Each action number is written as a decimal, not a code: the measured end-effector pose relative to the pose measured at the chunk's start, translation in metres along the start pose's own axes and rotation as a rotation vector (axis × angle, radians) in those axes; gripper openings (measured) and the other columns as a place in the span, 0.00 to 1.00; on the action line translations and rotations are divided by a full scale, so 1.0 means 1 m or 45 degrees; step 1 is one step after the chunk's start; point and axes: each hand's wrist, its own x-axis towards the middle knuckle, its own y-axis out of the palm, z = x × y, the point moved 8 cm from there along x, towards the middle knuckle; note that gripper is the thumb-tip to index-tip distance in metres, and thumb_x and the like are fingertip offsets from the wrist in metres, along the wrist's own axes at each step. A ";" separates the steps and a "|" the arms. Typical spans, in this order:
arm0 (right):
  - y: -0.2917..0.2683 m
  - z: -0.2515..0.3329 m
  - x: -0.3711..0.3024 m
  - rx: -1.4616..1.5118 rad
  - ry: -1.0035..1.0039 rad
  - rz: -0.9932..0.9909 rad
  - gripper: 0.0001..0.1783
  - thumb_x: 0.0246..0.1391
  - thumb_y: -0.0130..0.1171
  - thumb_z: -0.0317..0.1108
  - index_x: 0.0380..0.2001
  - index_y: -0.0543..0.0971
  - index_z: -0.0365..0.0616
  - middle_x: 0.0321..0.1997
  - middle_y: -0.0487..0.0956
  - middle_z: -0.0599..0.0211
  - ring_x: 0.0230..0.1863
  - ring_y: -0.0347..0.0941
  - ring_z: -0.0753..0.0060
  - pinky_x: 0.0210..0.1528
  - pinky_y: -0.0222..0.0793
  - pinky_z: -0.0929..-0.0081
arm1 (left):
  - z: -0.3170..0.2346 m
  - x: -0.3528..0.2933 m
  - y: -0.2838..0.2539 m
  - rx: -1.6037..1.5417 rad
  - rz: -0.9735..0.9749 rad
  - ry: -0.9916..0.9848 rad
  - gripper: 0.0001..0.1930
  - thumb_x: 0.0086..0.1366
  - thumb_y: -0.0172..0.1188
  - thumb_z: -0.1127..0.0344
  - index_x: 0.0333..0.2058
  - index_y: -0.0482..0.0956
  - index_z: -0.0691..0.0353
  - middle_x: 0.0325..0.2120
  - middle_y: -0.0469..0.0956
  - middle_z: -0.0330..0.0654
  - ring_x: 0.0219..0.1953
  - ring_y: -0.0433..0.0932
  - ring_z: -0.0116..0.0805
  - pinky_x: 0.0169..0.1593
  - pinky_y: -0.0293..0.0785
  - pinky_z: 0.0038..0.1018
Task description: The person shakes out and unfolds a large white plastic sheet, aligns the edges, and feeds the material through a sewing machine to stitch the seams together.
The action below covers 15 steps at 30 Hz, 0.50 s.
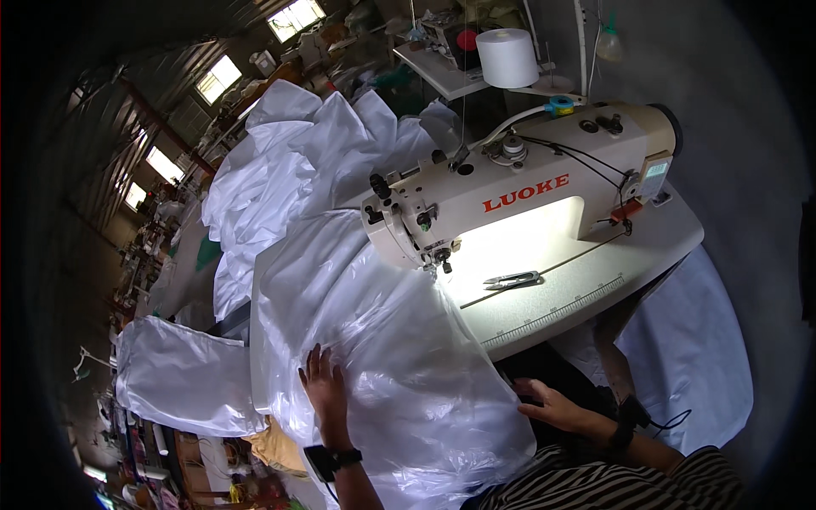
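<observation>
A large sheet of shiny white fabric (374, 340) spreads over the left of the sewing table, its far right edge reaching beneath the needle end of a sewing machine (527, 178). On the fabric my left hand (324, 387) lies with its fingers spread, palm down. My right hand (551, 405) is at the right edge of the fabric, below the table's front edge. Its thumb and fingers are apart; whether the fingertips touch the cloth is hard to see. Small thread snips (512, 280) lie on the lit machine bed.
More white fabric is heaped (289, 170) behind the table. A folded white piece (183, 374) hangs at the left, and another white cloth (693, 348) is at the right. Above the machine stands a white thread cone (507, 59). A printed ruler (552, 314) runs along the table's front edge.
</observation>
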 end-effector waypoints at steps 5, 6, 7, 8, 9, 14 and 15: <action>0.035 0.000 0.023 0.092 0.121 -0.045 0.20 0.65 0.61 0.45 0.46 0.79 0.37 0.39 0.81 0.62 0.38 0.75 0.74 0.42 0.71 0.73 | -0.162 -0.075 -0.013 -0.368 0.032 0.280 0.26 0.48 0.76 0.55 0.44 0.79 0.57 0.38 0.79 0.45 0.39 0.79 0.44 0.45 0.73 0.40; 0.039 0.007 0.022 0.213 0.019 -0.046 0.17 0.66 0.59 0.43 0.41 0.80 0.36 0.33 0.81 0.67 0.31 0.71 0.77 0.36 0.70 0.73 | -0.179 -0.085 -0.005 -0.291 0.063 0.263 0.22 0.50 0.74 0.55 0.42 0.80 0.56 0.36 0.79 0.44 0.38 0.79 0.42 0.44 0.72 0.38; 0.039 0.009 0.021 0.129 0.019 -0.010 0.17 0.66 0.59 0.43 0.43 0.80 0.36 0.34 0.81 0.66 0.32 0.72 0.77 0.37 0.71 0.73 | -0.195 -0.096 0.007 -0.219 0.178 0.287 0.19 0.53 0.73 0.54 0.39 0.80 0.56 0.34 0.79 0.42 0.36 0.79 0.40 0.44 0.71 0.37; 0.039 0.009 0.018 0.037 0.036 0.025 0.18 0.66 0.59 0.43 0.44 0.79 0.36 0.35 0.81 0.66 0.33 0.73 0.77 0.37 0.71 0.73 | -0.198 -0.103 0.010 -0.235 0.191 0.216 0.16 0.54 0.72 0.57 0.37 0.81 0.56 0.33 0.80 0.41 0.36 0.79 0.39 0.45 0.70 0.37; 0.037 0.005 0.015 -0.103 0.134 0.060 0.18 0.66 0.59 0.43 0.46 0.78 0.36 0.36 0.81 0.65 0.34 0.74 0.77 0.38 0.72 0.74 | -0.202 -0.111 0.016 -0.257 0.250 0.152 0.12 0.54 0.72 0.60 0.35 0.82 0.57 0.32 0.80 0.39 0.36 0.79 0.38 0.46 0.69 0.37; 0.019 0.038 0.016 0.089 -0.069 -0.054 0.28 0.65 0.59 0.49 0.57 0.70 0.37 0.35 0.82 0.59 0.37 0.79 0.74 0.41 0.74 0.74 | -0.214 -0.132 0.039 -1.170 0.587 -0.238 0.04 0.62 0.65 0.64 0.29 0.81 0.54 0.29 0.80 0.36 0.35 0.79 0.36 0.40 0.68 0.36; 0.018 0.046 0.021 0.091 -0.095 -0.069 0.31 0.65 0.59 0.50 0.59 0.69 0.37 0.35 0.82 0.58 0.37 0.80 0.72 0.42 0.74 0.74 | -0.220 -0.130 0.029 -0.979 0.464 -0.107 0.04 0.62 0.65 0.64 0.29 0.81 0.54 0.29 0.79 0.36 0.34 0.79 0.36 0.40 0.69 0.36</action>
